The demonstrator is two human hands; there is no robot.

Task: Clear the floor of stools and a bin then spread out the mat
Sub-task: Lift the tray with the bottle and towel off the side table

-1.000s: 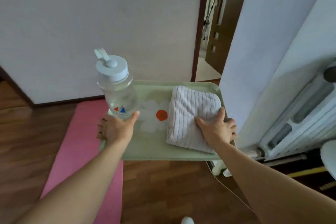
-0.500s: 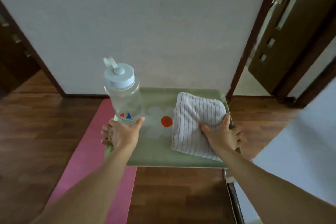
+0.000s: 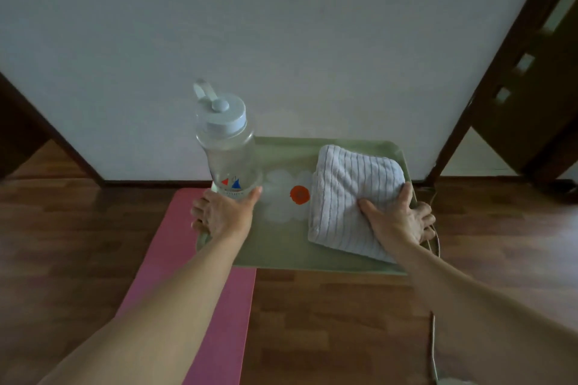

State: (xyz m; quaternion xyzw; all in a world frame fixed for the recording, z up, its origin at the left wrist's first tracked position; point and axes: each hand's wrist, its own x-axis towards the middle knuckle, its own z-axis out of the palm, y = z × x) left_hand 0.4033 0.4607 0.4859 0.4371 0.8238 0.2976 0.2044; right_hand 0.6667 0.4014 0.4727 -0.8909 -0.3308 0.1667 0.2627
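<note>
I carry a pale green tray (image 3: pixel 281 255) with a flower print above the floor. My left hand (image 3: pixel 223 216) grips its left edge, thumb pressed against a clear water bottle (image 3: pixel 226 150) with a pale blue cap that stands upright on the tray. My right hand (image 3: pixel 397 219) grips the right edge, thumb lying on a folded white striped towel (image 3: pixel 347 191). A pink mat (image 3: pixel 200 291) lies spread flat on the wooden floor (image 3: pixel 344 322), below and left of the tray. No stool or bin is in view.
A white wall (image 3: pixel 281 40) with a dark baseboard faces me. A dark wooden door (image 3: pixel 538 103) stands ajar at the right, another dark frame at the far left. A thin cable (image 3: pixel 433 347) runs over the floor at the lower right.
My view has swung left, away from the radiator and white column, onto the wall. The tray, bottle and towel stay in the same grip. The door has shifted to the right edge.
</note>
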